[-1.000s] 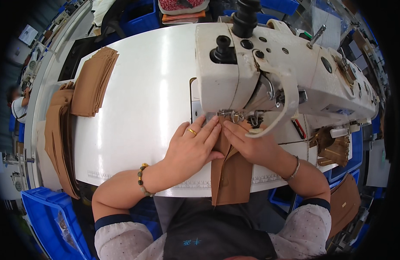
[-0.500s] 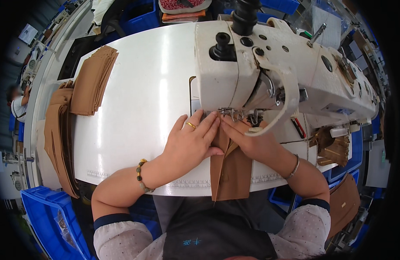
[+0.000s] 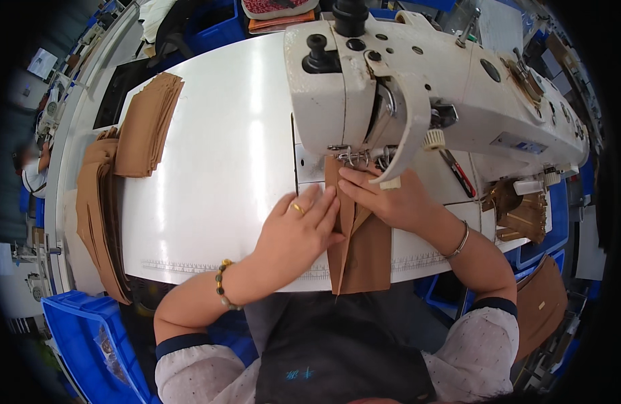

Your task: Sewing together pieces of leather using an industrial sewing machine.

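Note:
A folded brown fabric piece lies under the front of a white sewing machine. Its far end reaches the metal presser foot, and its near end hangs at the table's front edge. My left hand, wearing a gold ring, lies with fingers stretched along the fabric's left edge, thumb on the cloth. Across the right side of the fabric, close to the presser foot, rests my right hand, its fingers extended over a raised fold. The machine's curved guard hides part of that hand; its thumb is out of sight.
Stacks of brown fabric pieces lie at the table's left. A red and black cutter and brown pieces with gold strips are on the right. A blue crate stands lower left; a person sits far left.
My left hand has drawn back from the presser foot, leaving more fabric bare ahead of its fingertips. My right hand stays near the foot. The whole view has shifted slightly.

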`<state>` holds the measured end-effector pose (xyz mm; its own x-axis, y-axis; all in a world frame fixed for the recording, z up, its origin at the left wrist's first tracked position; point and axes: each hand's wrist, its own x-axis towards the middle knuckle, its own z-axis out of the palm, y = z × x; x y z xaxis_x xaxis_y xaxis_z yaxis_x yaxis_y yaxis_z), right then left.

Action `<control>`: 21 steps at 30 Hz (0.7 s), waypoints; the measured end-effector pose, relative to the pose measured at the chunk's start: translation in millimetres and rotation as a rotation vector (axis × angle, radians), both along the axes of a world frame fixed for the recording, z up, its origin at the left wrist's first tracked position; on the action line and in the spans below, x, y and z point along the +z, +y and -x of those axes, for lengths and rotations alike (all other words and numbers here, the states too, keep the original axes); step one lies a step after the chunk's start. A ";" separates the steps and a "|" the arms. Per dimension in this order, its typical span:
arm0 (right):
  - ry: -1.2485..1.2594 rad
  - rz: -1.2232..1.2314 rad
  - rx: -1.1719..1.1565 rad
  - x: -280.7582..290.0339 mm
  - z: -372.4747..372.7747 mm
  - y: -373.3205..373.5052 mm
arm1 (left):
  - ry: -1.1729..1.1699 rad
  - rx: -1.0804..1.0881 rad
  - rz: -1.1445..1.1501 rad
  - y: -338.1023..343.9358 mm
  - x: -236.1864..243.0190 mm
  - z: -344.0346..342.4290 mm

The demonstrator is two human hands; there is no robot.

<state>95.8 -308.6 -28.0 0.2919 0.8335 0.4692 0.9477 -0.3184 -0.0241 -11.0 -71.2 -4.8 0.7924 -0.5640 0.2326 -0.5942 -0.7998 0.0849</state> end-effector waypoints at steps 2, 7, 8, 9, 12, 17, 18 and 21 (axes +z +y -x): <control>-0.002 0.044 0.103 6.2 3.4 -3.3 | 0.024 -0.051 0.024 -4.0 5.0 35.4; 0.064 0.126 0.328 21.5 40.0 -10.7 | -0.022 -0.102 0.083 -10.6 3.5 95.6; 0.076 0.113 0.366 22.9 50.9 -12.8 | -0.030 -0.098 0.083 -10.4 2.0 100.4; 0.037 0.109 0.343 23.1 62.7 -14.2 | -0.061 -0.085 0.076 -11.0 -0.1 103.0; -0.018 0.091 0.270 21.3 89.7 -20.7 | -0.149 -0.050 0.057 -15.2 -5.0 104.6; -0.008 0.060 0.213 15.3 110.9 -25.8 | -0.173 -0.029 0.060 -18.7 -4.6 105.4; 0.020 0.039 0.206 14.5 113.9 -25.9 | -0.167 -0.032 0.096 -17.7 -3.6 104.3; 0.086 0.032 0.175 12.9 123.9 -27.6 | -0.130 -0.020 0.172 -13.0 1.5 95.6</control>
<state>-28.1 -336.2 -15.1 0.1792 0.8892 0.4211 0.9835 -0.1507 -0.1002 -106.6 -84.2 -3.3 0.7384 -0.5228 0.4259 -0.6248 -0.7679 0.1408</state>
